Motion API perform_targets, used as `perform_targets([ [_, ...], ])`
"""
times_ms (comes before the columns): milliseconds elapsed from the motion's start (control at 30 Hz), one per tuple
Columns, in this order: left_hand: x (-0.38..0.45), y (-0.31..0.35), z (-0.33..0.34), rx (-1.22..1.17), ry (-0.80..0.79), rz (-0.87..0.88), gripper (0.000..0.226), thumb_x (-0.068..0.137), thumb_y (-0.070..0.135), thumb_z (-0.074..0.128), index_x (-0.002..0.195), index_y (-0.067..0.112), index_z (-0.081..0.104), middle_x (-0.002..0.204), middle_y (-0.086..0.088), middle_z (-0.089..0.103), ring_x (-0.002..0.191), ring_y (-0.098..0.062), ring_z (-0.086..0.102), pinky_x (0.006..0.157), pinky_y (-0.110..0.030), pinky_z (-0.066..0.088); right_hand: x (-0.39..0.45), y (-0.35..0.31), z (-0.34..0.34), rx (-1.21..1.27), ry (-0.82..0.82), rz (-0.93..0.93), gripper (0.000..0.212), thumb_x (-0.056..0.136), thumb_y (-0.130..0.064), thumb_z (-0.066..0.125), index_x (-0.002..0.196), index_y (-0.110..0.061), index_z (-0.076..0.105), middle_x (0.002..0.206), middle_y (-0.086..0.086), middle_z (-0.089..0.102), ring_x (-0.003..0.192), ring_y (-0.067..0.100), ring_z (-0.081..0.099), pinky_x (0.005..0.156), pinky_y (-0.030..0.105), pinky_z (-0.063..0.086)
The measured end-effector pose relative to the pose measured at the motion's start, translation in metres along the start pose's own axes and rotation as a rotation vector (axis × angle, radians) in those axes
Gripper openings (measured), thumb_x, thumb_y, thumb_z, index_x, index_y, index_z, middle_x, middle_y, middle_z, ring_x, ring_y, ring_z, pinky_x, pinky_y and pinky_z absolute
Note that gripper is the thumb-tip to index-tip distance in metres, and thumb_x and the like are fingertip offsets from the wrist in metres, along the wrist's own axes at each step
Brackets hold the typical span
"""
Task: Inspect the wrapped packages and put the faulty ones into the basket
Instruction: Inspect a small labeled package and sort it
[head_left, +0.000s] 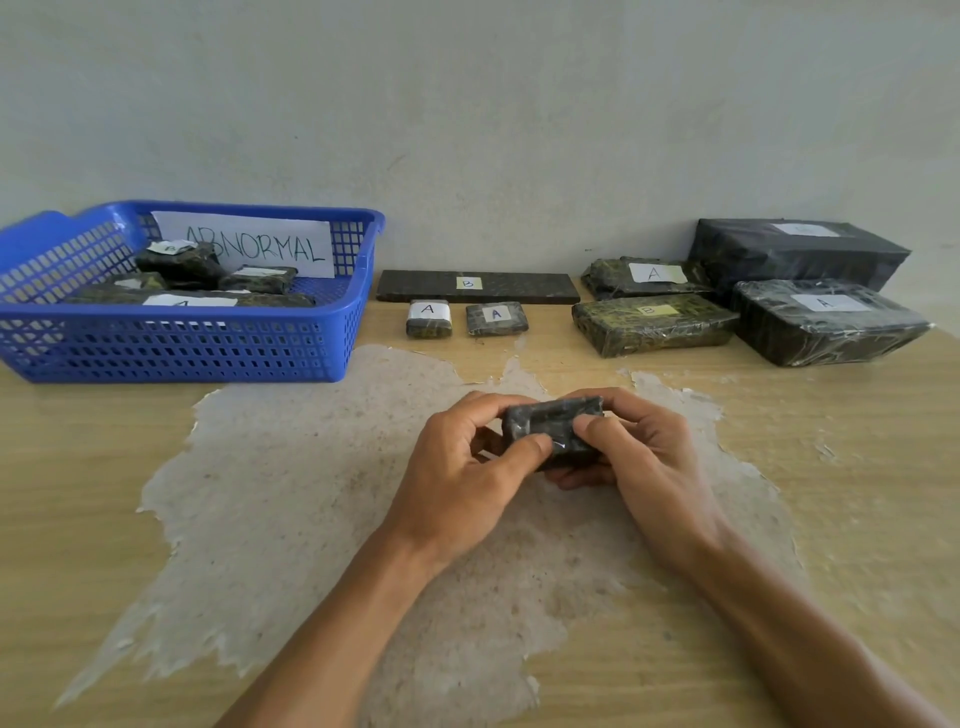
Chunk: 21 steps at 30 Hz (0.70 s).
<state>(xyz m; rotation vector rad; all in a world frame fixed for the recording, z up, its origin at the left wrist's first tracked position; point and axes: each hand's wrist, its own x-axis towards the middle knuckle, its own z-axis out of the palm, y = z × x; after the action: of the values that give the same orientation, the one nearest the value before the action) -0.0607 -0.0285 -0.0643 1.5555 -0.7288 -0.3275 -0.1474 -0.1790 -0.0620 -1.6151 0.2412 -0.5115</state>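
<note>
A small dark package (549, 422) wrapped in clear film is held just above the table's middle. My left hand (467, 467) grips its left end, thumb on top. My right hand (631, 457) grips its right end, thumb pressing the top face. No label shows on the face turned to me. The blue basket (171, 348) with an "ABNORMAL" sign stands at the back left and holds several dark wrapped packages. Along the wall lie a long flat package marked B (478, 287), two small ones marked A (428, 318) (497, 318), and larger ones at the right.
At the back right sit a medium package marked B (652, 323), one marked A (644, 278), a big package marked A (831, 319) and a large black one (800, 252) behind it. The wooden table (104, 493) has a worn, peeled patch under my hands.
</note>
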Motion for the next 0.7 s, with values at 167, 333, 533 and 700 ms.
perform_targets([
  [167,0.0006,0.0033,-0.005,-0.125,0.083,-0.054,0.014,0.096,0.01,0.062,0.1,0.012,0.075,0.092,-0.007,0.076,0.077,-0.015,0.071,0.062,-0.032,0.059,-0.0001,-0.0018,-0.0042,0.026,-0.136,-0.003,0.029,0.093,-0.023,0.063,0.121,-0.019,0.068,0.109,0.007,0.077,0.099,0.028,0.074,0.072,0.039,0.062],
  [333,0.0021,0.0059,-0.0086,-0.221,0.096,-0.119,0.016,0.099,0.01,0.058,0.105,0.008,0.072,0.084,-0.013,0.076,0.061,-0.023,0.066,0.052,-0.033,0.057,-0.0033,-0.0024,-0.0033,-0.039,-0.093,-0.056,0.029,0.092,-0.006,0.069,0.119,-0.015,0.068,0.107,0.002,0.078,0.096,0.023,0.075,0.072,0.033,0.062],
  [533,0.0005,0.0044,-0.0046,-0.147,0.072,-0.068,0.033,0.089,0.009,0.073,0.12,0.019,0.067,0.1,-0.008,0.075,0.065,-0.022,0.071,0.061,-0.031,0.059,-0.003,-0.0052,-0.0025,-0.065,0.047,-0.025,0.02,0.096,-0.003,0.061,0.11,-0.015,0.071,0.094,-0.001,0.08,0.086,0.02,0.076,0.075,0.037,0.063],
  [700,0.0004,0.0011,-0.0036,-0.094,0.095,-0.008,0.022,0.092,-0.002,0.066,0.105,0.013,0.075,0.094,-0.007,0.076,0.064,-0.022,0.071,0.062,-0.03,0.06,-0.0027,-0.0059,-0.0013,-0.053,0.032,-0.006,0.026,0.096,-0.005,0.063,0.118,-0.017,0.067,0.093,0.002,0.08,0.084,0.023,0.076,0.075,0.04,0.061],
])
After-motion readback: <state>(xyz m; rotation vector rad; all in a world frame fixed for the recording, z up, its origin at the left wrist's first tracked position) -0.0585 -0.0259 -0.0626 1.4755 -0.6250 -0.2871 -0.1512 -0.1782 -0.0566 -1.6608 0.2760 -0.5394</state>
